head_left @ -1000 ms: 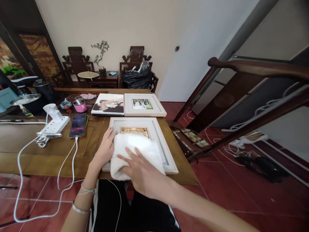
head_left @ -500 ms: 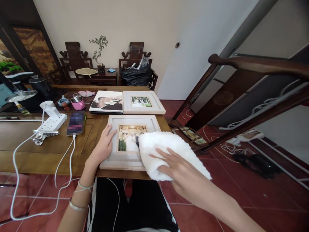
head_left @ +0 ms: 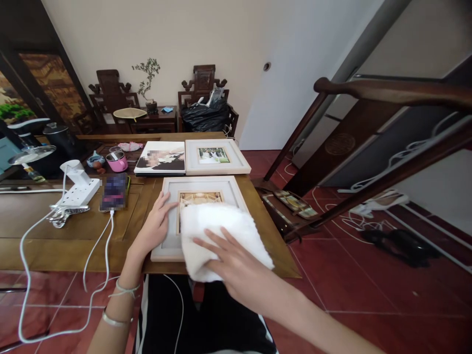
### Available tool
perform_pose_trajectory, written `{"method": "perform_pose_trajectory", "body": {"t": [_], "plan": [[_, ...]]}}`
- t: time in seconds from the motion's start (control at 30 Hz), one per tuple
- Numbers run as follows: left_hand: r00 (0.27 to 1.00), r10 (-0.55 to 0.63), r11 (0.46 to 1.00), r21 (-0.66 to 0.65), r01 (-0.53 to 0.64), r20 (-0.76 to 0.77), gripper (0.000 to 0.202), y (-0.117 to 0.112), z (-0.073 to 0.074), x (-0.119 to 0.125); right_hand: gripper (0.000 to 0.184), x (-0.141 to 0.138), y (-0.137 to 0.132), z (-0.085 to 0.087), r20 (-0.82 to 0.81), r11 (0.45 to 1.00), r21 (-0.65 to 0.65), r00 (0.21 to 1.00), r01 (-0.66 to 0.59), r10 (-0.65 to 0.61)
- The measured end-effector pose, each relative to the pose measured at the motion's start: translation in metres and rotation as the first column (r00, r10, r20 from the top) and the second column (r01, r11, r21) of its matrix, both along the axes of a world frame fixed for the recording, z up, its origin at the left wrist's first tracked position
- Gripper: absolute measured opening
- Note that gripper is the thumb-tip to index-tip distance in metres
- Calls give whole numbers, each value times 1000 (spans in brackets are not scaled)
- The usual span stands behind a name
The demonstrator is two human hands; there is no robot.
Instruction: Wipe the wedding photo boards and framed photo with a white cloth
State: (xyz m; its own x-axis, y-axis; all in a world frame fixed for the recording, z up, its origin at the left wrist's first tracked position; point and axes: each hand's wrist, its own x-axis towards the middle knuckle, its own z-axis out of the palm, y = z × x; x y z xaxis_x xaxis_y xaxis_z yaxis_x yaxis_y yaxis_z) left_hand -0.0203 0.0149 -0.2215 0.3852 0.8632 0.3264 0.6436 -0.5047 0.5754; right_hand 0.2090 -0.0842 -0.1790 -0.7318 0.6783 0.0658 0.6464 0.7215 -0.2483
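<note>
A white picture frame [head_left: 206, 186] with a photo lies flat at the near edge of the wooden table [head_left: 73, 231]. My left hand [head_left: 153, 227] rests flat on the frame's left border, fingers stretched out. My right hand [head_left: 228, 263] presses with spread fingers on a fluffy white cloth [head_left: 217, 231] that covers the lower part of the frame and its glass. Only the top strip of the photo shows above the cloth.
A second white frame [head_left: 215, 156] and a photo album [head_left: 162, 157] lie farther back. A phone [head_left: 114, 191] on a charging cable, a white power strip [head_left: 79, 191] and a pink cup [head_left: 118, 161] sit to the left. A dark wooden stair rail [head_left: 387, 93] rises on the right.
My right hand slid the cloth from the frame's right edge back left over the photo. A second ago the cloth lay in the middle as it does now. The left hand stayed put.
</note>
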Motion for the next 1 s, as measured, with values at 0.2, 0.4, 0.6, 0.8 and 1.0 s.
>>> {"method": "perform_pose_trajectory", "body": {"t": [0.2,0.4,0.6,0.8,1.0], "plan": [[1000,-12,1000,-12,12,-11,44,-1,2,1,49,71,-15,-11,36,984,115,989,137,-142],[999,-25,1000,4,24,31,50,1,1,2,38,95,52,-6,31,831,215,847,513,-531],[999,2,1000,10,-2,36,49,4,-2,2,41,10,143,10,-8,859,464,970,217,-241],[999,-8,999,32,7,43,45,6,3,4,40,-48,162,-4,167,933,359,985,-34,-28],[1000,-1,1000,-13,1,27,48,5,5,2,46,-1,152,1,244,937,343,957,64,-154]]}}
